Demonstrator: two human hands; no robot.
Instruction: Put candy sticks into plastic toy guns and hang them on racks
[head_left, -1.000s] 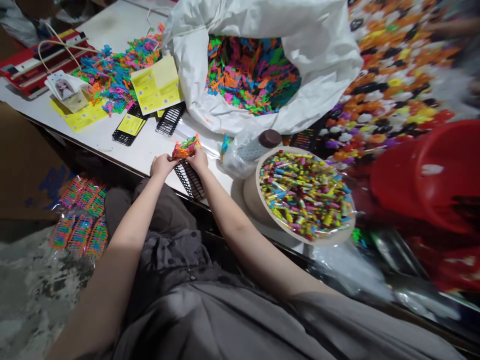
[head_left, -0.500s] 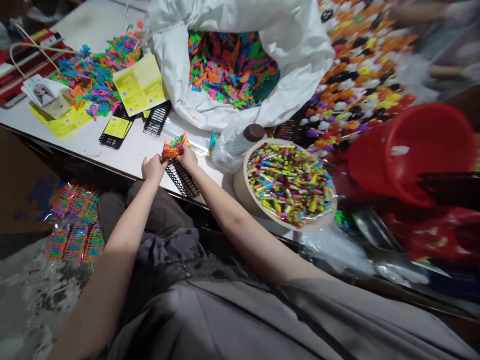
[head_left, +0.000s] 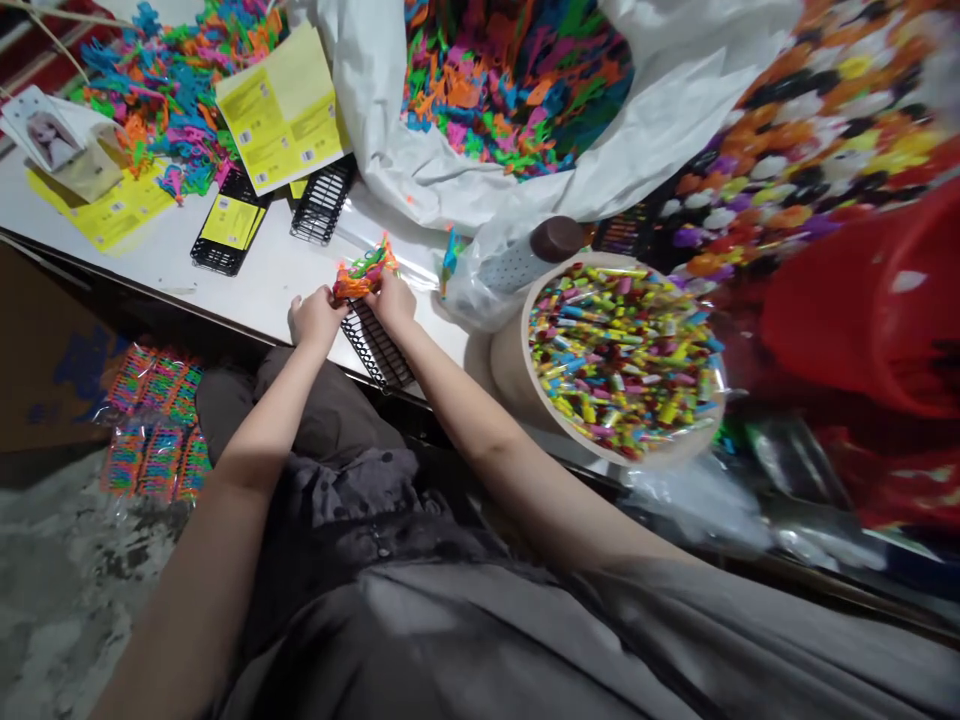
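A bunch of small bright plastic figures point(head_left: 366, 272), orange, green and pink, is held between my two hands over the table's front part. My left hand point(head_left: 316, 318) is closed on the bunch's left side, fingertips partly hidden. On the right side, my right hand point(head_left: 393, 302) pinches the same bunch. Just below them a black grid tray point(head_left: 381, 348) reaches over the table edge, partly covered by my right hand and forearm. One loose blue figure point(head_left: 449, 262) lies to the right, beside a clear plastic bag point(head_left: 480, 290).
Behind stands a white sack point(head_left: 375, 130) full of figures. A figure pile point(head_left: 172, 95), yellow cards point(head_left: 281, 110) and black trays point(head_left: 322, 205) lie left. At right are a beige bucket point(head_left: 510, 350) of small colourful pieces and a red bucket point(head_left: 825, 300). Packed bags point(head_left: 154, 465) rest low left.
The view has moved closer, so the sack and buckets appear larger and the table things sit higher. Both hands stay on the bunch of figures, with little finger movement.
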